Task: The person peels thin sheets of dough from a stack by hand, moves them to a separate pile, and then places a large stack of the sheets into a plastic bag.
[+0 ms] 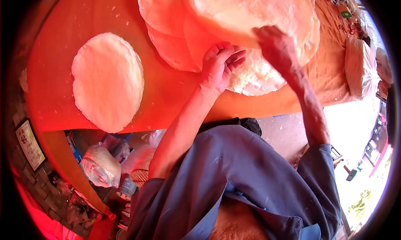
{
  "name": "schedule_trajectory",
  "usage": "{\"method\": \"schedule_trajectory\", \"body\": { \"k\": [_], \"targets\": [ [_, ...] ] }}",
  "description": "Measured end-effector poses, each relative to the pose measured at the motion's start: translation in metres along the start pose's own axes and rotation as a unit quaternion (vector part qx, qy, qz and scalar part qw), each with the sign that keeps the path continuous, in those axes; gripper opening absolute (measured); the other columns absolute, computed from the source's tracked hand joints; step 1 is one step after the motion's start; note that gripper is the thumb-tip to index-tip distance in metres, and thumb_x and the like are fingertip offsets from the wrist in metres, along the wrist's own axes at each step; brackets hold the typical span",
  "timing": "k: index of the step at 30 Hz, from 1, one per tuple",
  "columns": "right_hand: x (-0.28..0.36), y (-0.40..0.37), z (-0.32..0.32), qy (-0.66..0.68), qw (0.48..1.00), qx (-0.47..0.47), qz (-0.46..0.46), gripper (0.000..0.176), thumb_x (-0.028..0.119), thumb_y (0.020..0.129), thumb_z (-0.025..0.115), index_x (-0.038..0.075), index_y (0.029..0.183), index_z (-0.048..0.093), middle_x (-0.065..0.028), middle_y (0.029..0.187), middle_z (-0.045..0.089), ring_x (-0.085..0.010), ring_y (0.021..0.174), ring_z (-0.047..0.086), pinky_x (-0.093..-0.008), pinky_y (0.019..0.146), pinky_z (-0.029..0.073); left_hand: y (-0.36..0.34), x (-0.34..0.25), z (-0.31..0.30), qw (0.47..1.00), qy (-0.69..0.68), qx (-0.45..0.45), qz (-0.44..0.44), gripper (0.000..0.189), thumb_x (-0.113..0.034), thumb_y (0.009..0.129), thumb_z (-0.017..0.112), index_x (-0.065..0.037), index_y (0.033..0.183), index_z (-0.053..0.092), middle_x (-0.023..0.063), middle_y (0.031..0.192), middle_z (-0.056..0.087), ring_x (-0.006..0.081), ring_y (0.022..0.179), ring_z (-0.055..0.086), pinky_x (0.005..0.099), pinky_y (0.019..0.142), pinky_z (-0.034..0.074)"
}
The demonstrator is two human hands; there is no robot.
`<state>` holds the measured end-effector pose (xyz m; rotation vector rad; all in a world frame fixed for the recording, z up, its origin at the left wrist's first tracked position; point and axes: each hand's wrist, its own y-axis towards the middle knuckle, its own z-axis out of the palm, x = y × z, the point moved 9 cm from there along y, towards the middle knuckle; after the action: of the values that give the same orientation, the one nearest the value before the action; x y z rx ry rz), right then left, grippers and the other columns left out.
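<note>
The right hand point(256, 32), slightly blurred, pinches the near edge of the top sheet point(246, 8). Beside it, the left hand point(239, 57) is palm up, fingers loosely curled and parted. Overlapping pale sheets point(169, 48) lie beneath; a separate oval sheet point(107, 82) lies leftward on the orange-covered table point(167, 98).

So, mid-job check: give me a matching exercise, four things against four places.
1. Lone pale disc
2. Wrapped bundle
3. Right hand
4. Framed sheet

A. At the overlapping discs
B. Off the orange cloth, at the far left
C. Flat on the cloth, left of both hands
D. At the cloth's right end

Pairs: 1-C; 2-D; 3-A; 4-B
</note>
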<state>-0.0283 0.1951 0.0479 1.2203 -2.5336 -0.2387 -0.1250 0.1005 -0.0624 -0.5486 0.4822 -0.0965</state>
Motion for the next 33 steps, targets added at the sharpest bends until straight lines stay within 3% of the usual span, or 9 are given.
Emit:
{"method": "schedule_trajectory", "body": {
  "k": [7,14,17,20,24,27,28,30,33],
  "targets": [
    [0.021,-0.012,0.01,0.01,1.0,0.013,0.016,0.047,0.036,0.076,0.071,0.009,0.113,0.06,-0.0108,0.102,0.06,-0.0314,0.101,0.056,-0.0448,0.08,0.047,0.012,-0.009,0.007,0.999,0.011,0.048,0.01,0.024,-0.017,0.092,0.055,-0.005,0.113,0.055,0.0098,0.111,0.061,0.0256,0.104,0.059,0.0418,0.091,0.049],
    [-0.021,0.01,0.013,-0.105,0.993,0.056,-0.006,0.02,0.009,0.076,0.06,0.013,0.094,0.066,-0.0062,0.085,0.065,-0.026,0.075,0.064,-0.0374,0.062,0.052,0.011,-0.014,0.004,0.995,0.097,0.036,0.009,0.031,-0.018,0.093,0.054,-0.001,0.12,0.052,0.0137,0.112,0.062,0.0262,0.108,0.06,0.0391,0.093,0.047],
    [-0.052,0.036,-0.094,0.013,0.975,-0.011,0.223,0.033,0.005,0.08,0.058,0.012,0.112,0.067,-0.0071,0.108,0.069,-0.0233,0.083,0.068,-0.0322,0.068,0.055,-0.004,-0.024,-0.011,0.986,0.167,-0.013,0.009,0.032,-0.017,0.094,0.054,0.001,0.12,0.051,0.016,0.112,0.062,0.0264,0.105,0.062,0.0376,0.091,0.049],
    [0.031,0.052,-0.152,-0.129,0.986,-0.101,-0.025,0.031,0.002,0.079,0.06,0.013,0.106,0.069,-0.0072,0.101,0.07,-0.0255,0.083,0.068,-0.0309,0.067,0.055,-0.009,-0.025,-0.017,0.984,0.175,-0.041,0.008,0.034,-0.015,0.094,0.055,0.003,0.122,0.049,0.0164,0.111,0.062,0.0263,0.102,0.063,0.0361,0.089,0.051],
    [0.022,0.025,-0.048,-0.022,0.995,0.06,0.072,0.017,0.007,0.082,0.061,0.012,0.096,0.07,-0.0082,0.086,0.07,-0.0246,0.076,0.068,-0.035,0.062,0.054,-0.001,-0.025,-0.013,0.99,0.131,-0.039,0.015,0.037,-0.013,0.093,0.056,0.003,0.126,0.045,0.0167,0.113,0.061,0.027,0.104,0.062,0.0379,0.091,0.051],
    [-0.009,0.033,-0.002,-0.111,0.973,0.196,0.048,0.012,0.012,0.086,0.061,0.013,0.094,0.071,-0.0097,0.078,0.068,-0.0248,0.068,0.067,-0.036,0.057,0.053,0.003,-0.025,-0.006,0.994,0.107,-0.015,0.016,0.038,-0.012,0.094,0.055,0.004,0.127,0.044,0.017,0.113,0.06,0.0275,0.105,0.062,0.0388,0.091,0.051],
    [-0.021,0.043,-0.023,-0.187,0.965,0.169,0.074,0.013,0.016,0.09,0.059,0.012,0.091,0.071,-0.012,0.073,0.067,-0.0254,0.059,0.064,-0.0354,0.052,0.051,0.005,-0.025,-0.005,0.994,0.104,-0.008,0.015,0.039,-0.012,0.094,0.055,0.004,0.127,0.043,0.017,0.113,0.06,0.0276,0.105,0.062,0.039,0.091,0.051],
    [-0.009,0.063,-0.088,-0.269,0.956,-0.04,-0.111,0.012,0.014,0.089,0.058,0.009,0.088,0.069,-0.013,0.07,0.065,-0.0259,0.055,0.062,-0.0344,0.05,0.048,0.006,-0.017,-0.009,0.994,0.097,-0.04,0.015,0.037,-0.01,0.094,0.055,0.004,0.126,0.044,0.0163,0.11,0.061,0.0282,0.105,0.062,0.0395,0.092,0.051],
    [0.074,0.077,-0.198,-0.284,0.872,-0.342,-0.205,0.005,0.005,0.083,0.063,0.001,0.083,0.066,-0.0154,0.063,0.06,-0.0294,0.052,0.059,-0.035,0.049,0.044,0.008,-0.018,-0.011,0.994,0.072,-0.068,0.048,0.025,-0.006,0.093,0.056,0.001,0.116,0.05,0.0159,0.107,0.062,0.0288,0.104,0.062,0.0398,0.091,0.052]
  ]
}}
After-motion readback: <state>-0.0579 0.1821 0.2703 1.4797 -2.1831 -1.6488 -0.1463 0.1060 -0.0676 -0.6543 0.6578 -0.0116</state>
